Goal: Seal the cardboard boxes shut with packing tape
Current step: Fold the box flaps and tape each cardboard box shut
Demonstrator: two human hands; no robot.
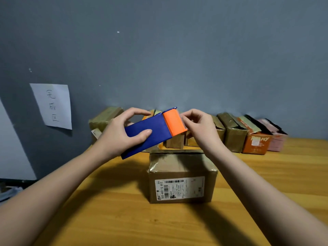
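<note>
Box (182,176) sat on the wooden desk (113,210), flaps down, glossy tape already over its top. White shipping label (179,189) on its near face, turned sideways: barcodes plus the number "502-602-12 812"; the small print was too fine to read.

Tape dispenser (152,132) was held in the air above and behind the box, blue body, orange end cap. Left hand (122,134) held the blue body, thumb flat on the near face, fingers curled over the far edge, so that grip was wrapped round the dispenser. Right hand (198,126) was at the orange end, beyond the box's far right corner, thumb and forefinger pinched together at the cap's serrated edge; whether they pinched tape or just the edge, cannot tell.

Behind the box, along the grey wall (177,50), stood a row of parcels (230,132), brown and tape-wrapped, partly blurred. Right of the box in that row: an orange carton (255,142) with white letters ending "MY", the start smudged out, and a pink one (276,139) at the far end, writing unreadable. Another brown parcel (104,119) stood behind and left of the box.

Paper sheet (53,105) was stuck to the wall, well left of the box, with handwritten Chinese characters running top to bottom, hard to make out.
</note>
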